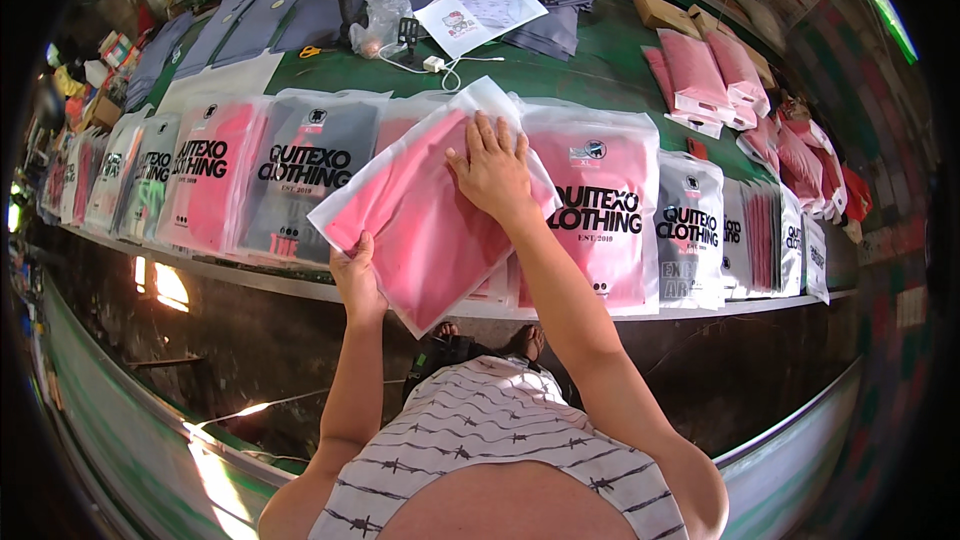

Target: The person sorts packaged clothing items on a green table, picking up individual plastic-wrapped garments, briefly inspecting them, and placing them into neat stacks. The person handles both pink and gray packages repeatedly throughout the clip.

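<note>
A frosted plastic garment bag [430,210] with folded pink clothing inside lies tilted over the front edge of the green table, its plain side up. My left hand [358,275] grips its lower left edge, thumb on top and the fingers hidden underneath. Near the bag's upper right edge, my right hand [492,168] lies flat on the plastic with the fingers stretched out. Just right of it is another pink bagged garment [595,210] with black lettering. On the left, close to my left hand, sits a grey bagged garment [310,175].
Bagged garments line the table's front edge, including a pink stack [210,175] and a grey one [690,225]. Behind them are yellow scissors [310,52], a white charger [434,64] with cable, a printed sheet [480,15] and folded grey garments [265,15]. Pink packages [700,75] lie at far right.
</note>
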Tool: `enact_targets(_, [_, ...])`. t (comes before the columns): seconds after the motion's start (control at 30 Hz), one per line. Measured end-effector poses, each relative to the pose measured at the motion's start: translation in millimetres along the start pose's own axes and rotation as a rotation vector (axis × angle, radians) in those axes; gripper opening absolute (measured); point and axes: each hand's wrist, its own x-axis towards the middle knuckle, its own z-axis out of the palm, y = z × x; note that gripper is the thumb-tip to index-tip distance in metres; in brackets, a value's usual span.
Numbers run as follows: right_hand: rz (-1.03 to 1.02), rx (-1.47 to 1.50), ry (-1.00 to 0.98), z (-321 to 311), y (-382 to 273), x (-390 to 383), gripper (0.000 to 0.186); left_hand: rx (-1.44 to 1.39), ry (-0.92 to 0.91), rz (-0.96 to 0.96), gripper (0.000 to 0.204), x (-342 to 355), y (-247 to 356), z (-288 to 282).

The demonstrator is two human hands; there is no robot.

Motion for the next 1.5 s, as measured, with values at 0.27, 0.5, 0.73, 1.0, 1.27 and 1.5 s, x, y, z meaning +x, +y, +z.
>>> enact_targets(0.27, [0.293, 0.762, 0.116, -88.1, -9.1, -75.5, 0.057, 0.478, -0.641, 0.806, 0.03, -47.6, 79.4, 92.5])
enact_targets(0.5, [0.542, 2.164, 0.327, -132.5, 49.7, -156.0, 0.063, 0.358, -1.364, 0.552, 0.054, -142.9, 55.7, 240.8])
enact_targets(0.73, [0.515, 2.382, 0.526, -199.3, 189.8, -230.4, 0.065, 0.339, -1.83, 0.264, 0.072, -253.6, -25.5, 289.0])
enact_targets(1.0, [0.504, 2.431, 0.643, -274.7, 340.3, -314.0, 0.068, 0.533, -1.414, -1.112, 0.039, -329.5, -145.9, 285.1])
enact_targets(1.27, [0.517, 2.654, 0.705, -290.6, 384.9, -361.3, 0.07, 0.036, -0.692, -1.05, 0.036, -383.7, -199.4, 371.1])
enact_targets(1.5, [0.579, 2.609, 0.626, -321.5, 444.5, -401.4, 0.073, 0.103, -0.633, -0.544, 0.036, -366.2, -218.3, 398.4])
